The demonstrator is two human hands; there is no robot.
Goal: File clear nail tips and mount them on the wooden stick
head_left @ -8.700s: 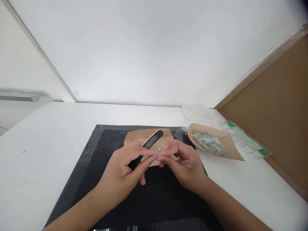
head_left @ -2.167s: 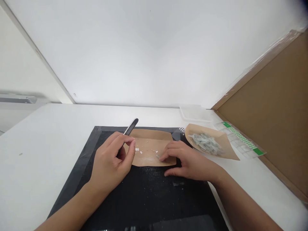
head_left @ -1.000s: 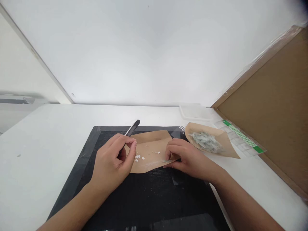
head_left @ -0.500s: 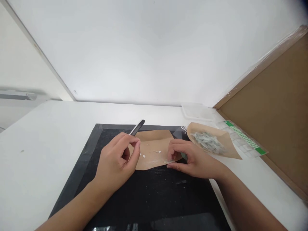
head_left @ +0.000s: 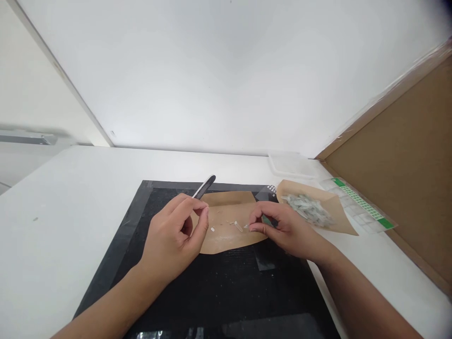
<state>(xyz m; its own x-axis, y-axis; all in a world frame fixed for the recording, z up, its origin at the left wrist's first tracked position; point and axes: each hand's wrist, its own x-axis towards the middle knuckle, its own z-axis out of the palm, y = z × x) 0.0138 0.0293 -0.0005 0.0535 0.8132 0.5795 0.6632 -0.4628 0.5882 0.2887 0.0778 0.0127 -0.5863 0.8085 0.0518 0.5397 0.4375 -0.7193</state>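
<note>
My left hand point(head_left: 178, 226) is closed, with thumb and forefinger pinched together over the left side of a brown kraft paper sheet point(head_left: 219, 240). A nail file point(head_left: 205, 186), black with a white edge, sticks up from behind its knuckles. At the right side of the paper my right hand point(head_left: 273, 226) is pinched, a small clear piece point(head_left: 246, 227) showing at its fingertips. Just left of those fingertips lies a clear, narrow nail tip point(head_left: 238, 227). Small white bits point(head_left: 212, 229) are scattered on the paper.
A black mat point(head_left: 212, 287) lies under the paper on the white table point(head_left: 42, 226). To the right are a kraft envelope point(head_left: 341, 219) heaped with clear nail tips point(head_left: 307, 208), a green-marked clear sheet point(head_left: 363, 202) and a clear tray point(head_left: 291, 165). A brown panel point(head_left: 399, 136) stands at the right.
My right hand has lifted slightly from the paper's lower right edge, its fingers now pinched. A clear nail tip now shows on the paper beside it. My left hand is nearly still.
</note>
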